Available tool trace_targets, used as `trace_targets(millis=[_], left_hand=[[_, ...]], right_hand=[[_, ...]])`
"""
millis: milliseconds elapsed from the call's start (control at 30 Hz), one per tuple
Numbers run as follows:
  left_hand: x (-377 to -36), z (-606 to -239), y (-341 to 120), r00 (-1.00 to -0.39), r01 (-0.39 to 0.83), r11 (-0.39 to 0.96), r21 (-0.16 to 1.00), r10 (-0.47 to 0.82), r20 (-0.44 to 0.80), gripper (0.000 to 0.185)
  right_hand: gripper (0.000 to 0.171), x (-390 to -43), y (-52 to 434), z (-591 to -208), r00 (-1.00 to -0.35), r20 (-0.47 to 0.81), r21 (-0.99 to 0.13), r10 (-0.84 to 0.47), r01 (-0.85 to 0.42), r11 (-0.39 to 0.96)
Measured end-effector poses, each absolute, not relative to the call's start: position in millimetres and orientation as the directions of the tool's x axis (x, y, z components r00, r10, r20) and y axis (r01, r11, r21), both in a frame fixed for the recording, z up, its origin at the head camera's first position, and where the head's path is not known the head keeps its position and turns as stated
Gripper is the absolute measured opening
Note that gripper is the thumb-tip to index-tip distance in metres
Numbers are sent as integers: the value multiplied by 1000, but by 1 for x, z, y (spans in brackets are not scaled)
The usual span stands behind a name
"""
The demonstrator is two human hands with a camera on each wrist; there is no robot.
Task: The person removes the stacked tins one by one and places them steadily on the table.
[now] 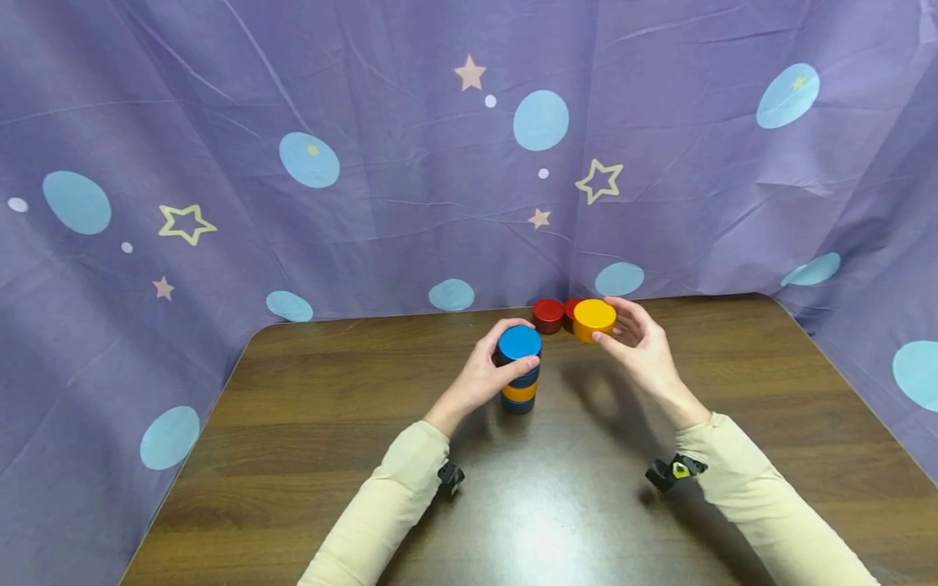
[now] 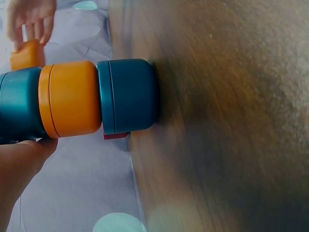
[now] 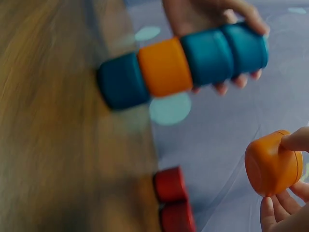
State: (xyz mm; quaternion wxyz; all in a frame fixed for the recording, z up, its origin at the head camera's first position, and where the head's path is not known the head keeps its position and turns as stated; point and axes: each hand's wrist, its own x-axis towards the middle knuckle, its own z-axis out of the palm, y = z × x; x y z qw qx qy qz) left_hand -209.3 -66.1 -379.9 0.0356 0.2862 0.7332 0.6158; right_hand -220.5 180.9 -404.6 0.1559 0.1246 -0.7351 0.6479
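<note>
A stack of round lidded tins stands upright on the table. From the bottom come a blue tin (image 3: pixel 123 82), an orange tin (image 3: pixel 165 66) and two more blue tins, the top one (image 1: pixel 519 343) with its flat face up. My left hand (image 1: pixel 487 368) grips the upper blue tins, thumb on the near side and fingers round the far side. To the right, my right hand (image 1: pixel 646 352) pinches a yellow-orange tin (image 1: pixel 594 320) between thumb and fingers, held in the air apart from the stack. Its rounded end shows in the right wrist view.
Two red tins (image 1: pixel 548 317) sit side by side near the back edge of the brown wooden table (image 1: pixel 330 423), one partly hidden behind the raised tin. A purple curtain (image 1: pixel 410 163) with stars and dots hangs right behind the table.
</note>
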Motion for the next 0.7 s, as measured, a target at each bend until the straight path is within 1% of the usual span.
trace_targets(millis=[167, 300, 400, 567, 633, 700], left_hand=[[-209, -381, -66, -834, 380, 74, 922, 459, 307, 43], [-209, -381, -66, -833, 381, 83, 921, 462, 303, 43], [-209, -381, -66, -834, 378, 87, 922, 465, 298, 43], [-209, -381, -66, -834, 379, 79, 922, 460, 303, 44], [-209, -382, -66, -834, 382, 75, 921, 458, 308, 44], [-209, -382, -66, -833, 384, 68, 921, 457, 313, 44]], right_hand=[[53, -225, 188, -413, -932, 361, -903, 25, -342, 261], [53, -223, 190, -411, -942, 335, -891, 18, -310, 332], [53, -228, 194, -416, -949, 313, -895, 24, -287, 343], [56, -251, 209, -445, -956, 289, -905, 54, -254, 341], [56, -258, 214, -454, -955, 290, -913, 65, -256, 319], [55, -262, 217, -460, -951, 300, -927, 77, -271, 260]])
